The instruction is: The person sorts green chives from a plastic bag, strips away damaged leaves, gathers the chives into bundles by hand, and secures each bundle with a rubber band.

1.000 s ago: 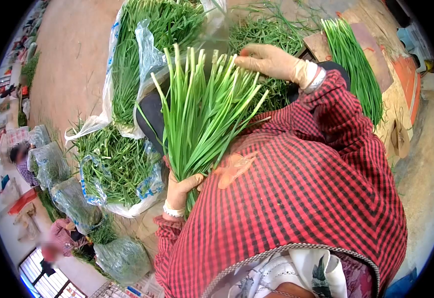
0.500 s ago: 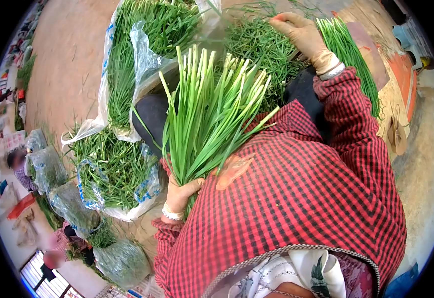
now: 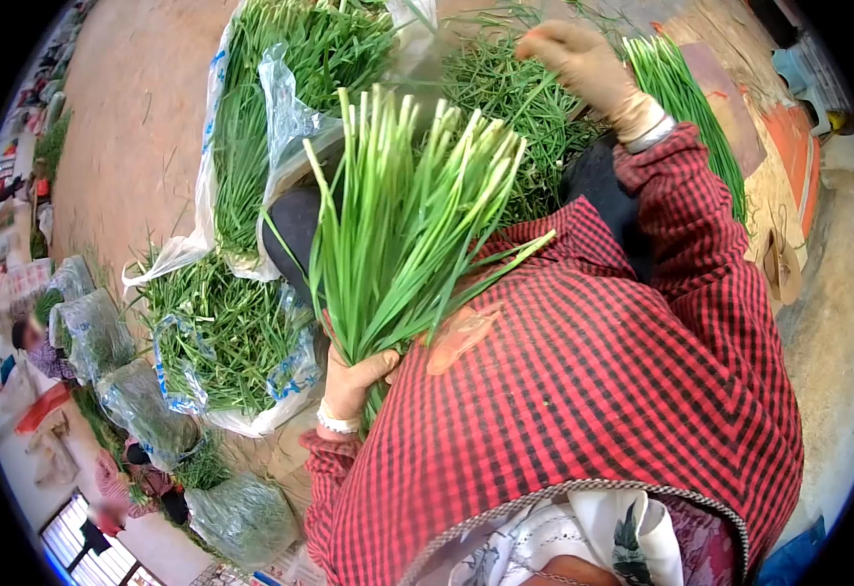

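The bunch [image 3: 393, 234] is gripped by its leafy end in the left hand [image 3: 353, 383], before the smock [image 3: 583, 381] — apparently being picked over — while the right hand [image 3: 583, 70] is held curled near the pile [image 3: 505, 103], its contents untellable; a reach to the pale stem ends [image 3: 439, 127] seems called for.

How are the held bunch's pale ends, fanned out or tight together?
Fanned out: the bunch widens from the left hand toward the pale ends, with one stalk splayed off sideways.
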Tool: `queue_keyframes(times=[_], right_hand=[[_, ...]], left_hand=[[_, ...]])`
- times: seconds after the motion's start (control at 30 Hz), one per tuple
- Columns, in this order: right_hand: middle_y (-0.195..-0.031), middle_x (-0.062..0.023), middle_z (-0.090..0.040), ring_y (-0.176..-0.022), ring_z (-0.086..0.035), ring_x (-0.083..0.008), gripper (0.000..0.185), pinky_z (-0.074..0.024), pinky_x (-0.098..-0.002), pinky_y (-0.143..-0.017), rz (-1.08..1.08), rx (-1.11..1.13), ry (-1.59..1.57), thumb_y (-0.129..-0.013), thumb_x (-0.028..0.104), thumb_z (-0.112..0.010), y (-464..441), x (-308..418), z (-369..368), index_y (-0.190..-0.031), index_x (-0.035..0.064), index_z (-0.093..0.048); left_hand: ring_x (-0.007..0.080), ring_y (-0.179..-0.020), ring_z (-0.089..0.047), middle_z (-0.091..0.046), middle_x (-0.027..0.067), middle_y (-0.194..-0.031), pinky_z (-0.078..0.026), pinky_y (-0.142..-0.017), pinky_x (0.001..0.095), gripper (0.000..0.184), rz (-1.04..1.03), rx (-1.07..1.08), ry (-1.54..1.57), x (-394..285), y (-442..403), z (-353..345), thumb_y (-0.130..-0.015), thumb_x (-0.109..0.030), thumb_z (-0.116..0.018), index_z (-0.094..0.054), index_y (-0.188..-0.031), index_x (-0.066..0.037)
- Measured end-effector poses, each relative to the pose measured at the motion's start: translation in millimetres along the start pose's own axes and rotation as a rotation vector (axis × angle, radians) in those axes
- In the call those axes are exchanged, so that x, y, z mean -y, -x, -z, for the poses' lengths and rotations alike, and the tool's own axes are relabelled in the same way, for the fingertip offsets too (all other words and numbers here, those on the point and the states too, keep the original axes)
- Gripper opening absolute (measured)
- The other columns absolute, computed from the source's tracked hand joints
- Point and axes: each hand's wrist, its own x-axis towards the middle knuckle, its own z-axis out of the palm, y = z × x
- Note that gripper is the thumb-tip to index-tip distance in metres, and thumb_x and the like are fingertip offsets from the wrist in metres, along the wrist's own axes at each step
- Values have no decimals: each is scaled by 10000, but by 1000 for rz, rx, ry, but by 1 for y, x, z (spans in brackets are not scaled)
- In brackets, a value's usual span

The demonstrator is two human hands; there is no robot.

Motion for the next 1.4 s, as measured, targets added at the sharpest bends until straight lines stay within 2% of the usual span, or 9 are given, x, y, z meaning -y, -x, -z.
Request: queue_keyframes(times=[0.13, 0.43, 0.67, 0.8, 0.9, 0.97, 1.13, 1.27, 1.4], right_hand=[[-1071, -181, -644, -969, -627, -296, 501, -480, -364, -891, -38, 165, 906, -861, 217, -616, 23, -87, 13, -1328, 73, -506], [-1510, -152, -279, -1336, -372, -292, 842, -442, -405, -1003, -147, 331, -293, -868, 318, -681, 32, -4, -33, -1491, 51, -182], [-1042, -103, -606, -720, -615, -148, 808, -520, -288, -602, -270, 470, -759, -862, 286, -683, 19, 35, -51, -1468, 22, -218], [-755, -49, -643, -570, -543, -94, 366, -475, -242, -548, -273, 293, -359, -891, 213, -598, 17, 16, -35, -1203, 22, -613], [-1045, -108, -658, -707, -616, -151, 492, -516, -255, -637, -249, 167, -188, -911, 255, -606, 15, -34, -15, -1336, 35, -491], [-1230, -214, -578, -1109, -580, -260, 620, -468, -370, -941, -57, -52, 633, -867, 374, -630, 26, -37, -10, -1352, 26, -463], [-1425, -290, -364, -1352, -345, -339, 836, -319, -404, -1104, -30, 565, -70, -835, 442, -681, 39, 54, -26, -1414, -45, -324], [-1027, -166, -657, -816, -618, -161, 396, -538, -268, -714, -405, 730, -236, -911, 170, -601, 44, 53, -71, -1227, -63, -548], [-784, -27, -613, -577, -515, -107, 129, -460, -203, -509, 46, 272, -136, -909, 90, -547, 35, 9, -63, -975, 87, -658]], left_hand=[[149, -546, -533, -616, 84, -749, -425, -507, 263, 339, -12, 49, 37, -15, -4, 6, -756, -25, -689, -577, -1070, 36], [136, -483, -475, -545, 61, -611, -364, -465, 265, 493, -17, 432, 203, -35, -28, 22, -867, -233, -654, -491, -1164, 125], [94, -485, -446, -582, 106, -781, -331, -448, 235, 521, 17, 290, 271, -25, -16, 0, -830, -257, -666, -496, -1131, 133], [93, -479, -444, -580, 89, -748, -334, -446, 239, 510, 5, 309, 273, -28, -15, 0, -829, -248, -664, -504, -1130, 131], [107, -469, -388, -464, 5, -565, -307, -463, 239, 566, 54, 285, 227, -29, -13, 2, -838, -301, -617, -427, -1179, 109], [103, -477, -403, -483, 13, -583, -313, -467, 231, 545, 46, 320, 234, -26, -17, 9, -852, -287, -612, -456, -1181, 117], [122, -497, -385, -467, 15, -599, -304, -479, 242, 533, 42, 403, 153, -15, -28, 16, -911, -262, -517, -378, -1256, 120], [105, -476, -386, -465, 11, -571, -283, -466, 239, 576, -37, 286, 49, -24, -19, -3, -888, -315, -576, -443, -1214, 142], [101, -467, -387, -467, 10, -565, -279, -459, 241, 590, -29, 293, 38, -26, -12, 4, -886, -314, -598, -444, -1215, 151]])
